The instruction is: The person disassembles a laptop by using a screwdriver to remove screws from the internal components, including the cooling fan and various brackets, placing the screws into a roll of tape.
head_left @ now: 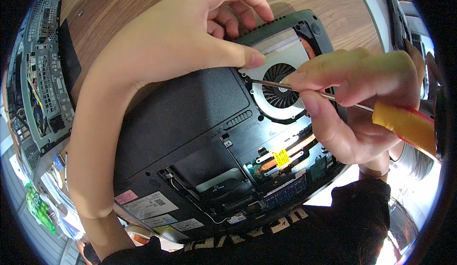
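Observation:
A black laptop (195,112) lies bottom-up with its panels off, baring a silver-framed cooling fan (273,106), a copper heat pipe (301,147) and a memory module (284,193). My left hand (214,36) curls over the far edge, thumb at the fan housing's upper left corner, fingers bent above the vent side. My right hand (352,108) grips a screwdriver (395,127) with a yellow handle and thin metal shaft, thumb and forefinger closed on the shaft. Its tip reaches the dark gap at the fan's left side, just below a small screw tab; exact contact is unclear.
A wooden table (109,3) holds an open metal electronics chassis (45,89) with wires on the left and a small loose screw (80,13). Grey equipment edges (373,8) stand at the upper right. A green package (38,205) shows at the far lower left.

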Demonstrator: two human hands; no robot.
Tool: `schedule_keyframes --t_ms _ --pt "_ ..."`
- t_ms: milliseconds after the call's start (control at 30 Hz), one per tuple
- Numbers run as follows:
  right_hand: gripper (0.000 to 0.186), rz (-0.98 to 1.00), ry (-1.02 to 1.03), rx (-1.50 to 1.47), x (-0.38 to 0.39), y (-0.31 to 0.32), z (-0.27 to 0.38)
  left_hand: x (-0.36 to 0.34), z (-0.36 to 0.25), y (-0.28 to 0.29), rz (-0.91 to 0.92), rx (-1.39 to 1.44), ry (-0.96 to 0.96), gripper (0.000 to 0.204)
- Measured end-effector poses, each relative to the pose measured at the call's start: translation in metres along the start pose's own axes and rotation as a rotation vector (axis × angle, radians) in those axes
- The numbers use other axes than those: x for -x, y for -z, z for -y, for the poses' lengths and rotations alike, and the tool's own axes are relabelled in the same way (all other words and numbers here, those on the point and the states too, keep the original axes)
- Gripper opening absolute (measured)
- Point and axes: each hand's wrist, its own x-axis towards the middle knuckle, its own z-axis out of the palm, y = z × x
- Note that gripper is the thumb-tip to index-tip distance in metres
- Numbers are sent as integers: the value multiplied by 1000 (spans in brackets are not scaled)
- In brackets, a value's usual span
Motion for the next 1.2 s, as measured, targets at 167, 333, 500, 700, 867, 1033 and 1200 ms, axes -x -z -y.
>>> schedule_keyframes --t_ms 167,333,500,700,867,1033,1200 --pt "34 11 -4 -53 -1 -4 -3 0 0 -1 -1 -2 -4 58" --pt "33 2 3 -66 -1 0 -1 0 3 -2 -8 1 -20 58" --pt "33 116 -40 49 -10 5 8 1 2 -2 -20 -20 -15 57" --pt "33 -175 -57 -93 13 -16 -3 -2 3 -2 -4 -15 -41 56" --pt "33 -107 8 -44 3 -10 -4 0 9 0 -3 -4 -60 54" --pt "33 -271 -17 -163 7 -16 -5 -12 8 15 145 199 44 53" --pt "34 -44 -141 6 -10 -4 12 -4 12 2 40 65 -53 53"
